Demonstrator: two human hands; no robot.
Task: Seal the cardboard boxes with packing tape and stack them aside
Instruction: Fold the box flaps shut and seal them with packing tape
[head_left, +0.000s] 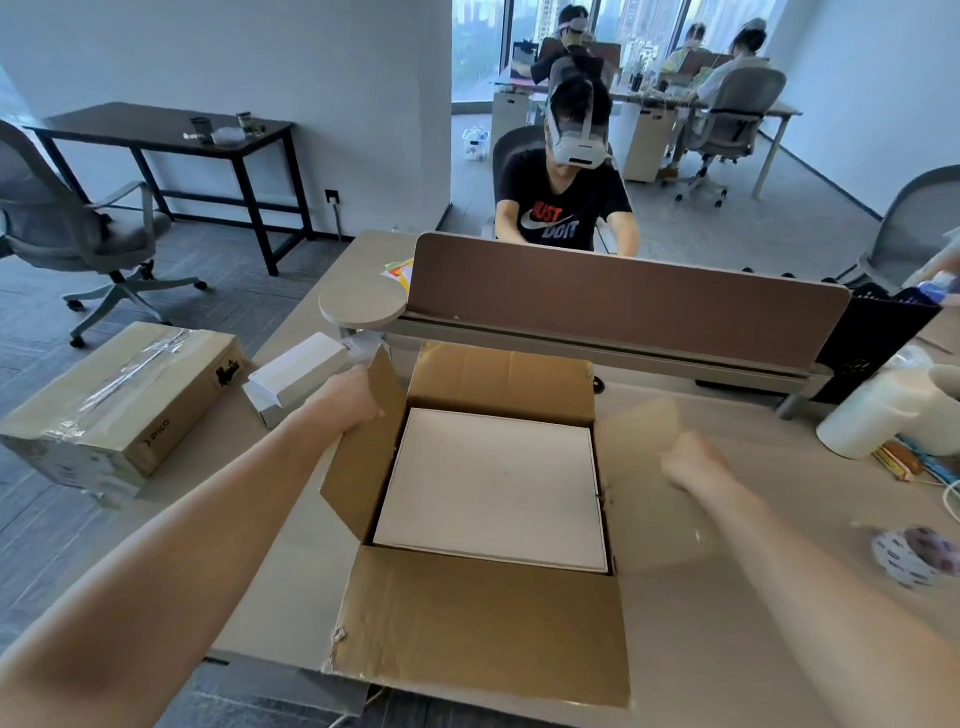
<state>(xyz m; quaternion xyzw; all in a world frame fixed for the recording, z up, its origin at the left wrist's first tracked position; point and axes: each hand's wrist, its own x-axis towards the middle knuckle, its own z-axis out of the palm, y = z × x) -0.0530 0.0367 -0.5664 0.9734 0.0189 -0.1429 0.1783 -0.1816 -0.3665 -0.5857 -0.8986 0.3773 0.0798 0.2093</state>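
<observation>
An open cardboard box (483, 618) stands on the desk in front of me, all its flaps spread, with a white flat box (493, 488) inside. My left hand (350, 397) grips the upper edge of the box's raised left flap. My right hand (693, 462) is curled at the right flap, which is blurred by motion; whether it holds the flap is unclear. A taped, sealed cardboard box (124, 400) sits at the desk's left end. A roll of packing tape (917, 558) lies at the right.
Two small white boxes (298, 376) lie between the sealed box and the open one. A brown desk divider (623, 301) runs behind, with a person seated beyond it. A white paper roll (878, 410) and snack packets stand at the right.
</observation>
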